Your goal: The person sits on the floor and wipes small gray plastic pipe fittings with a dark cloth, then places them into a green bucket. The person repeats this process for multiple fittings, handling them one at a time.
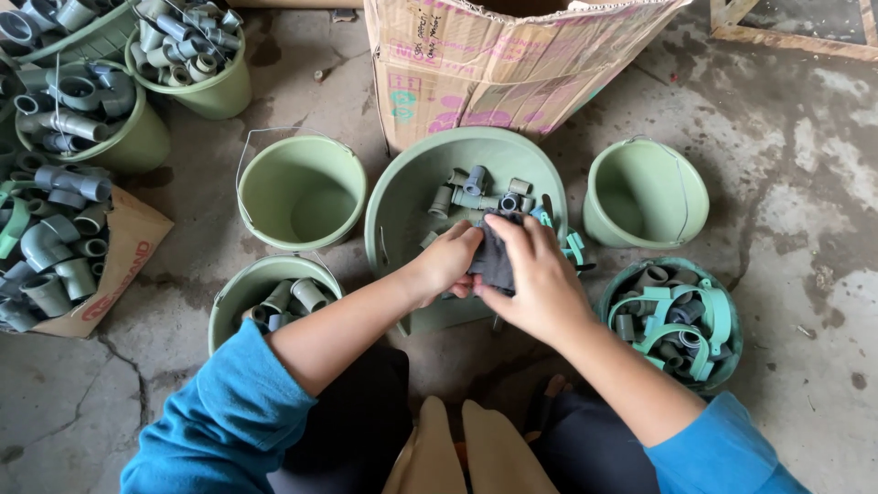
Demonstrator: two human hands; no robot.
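A dark cloth [497,261] is gripped by the closed right hand [535,279] and left hand [448,261], over the near edge of a big green basin [402,197]. Grey pipe pieces [476,187] are seen inside the basin, between two empty green buckets [302,192].
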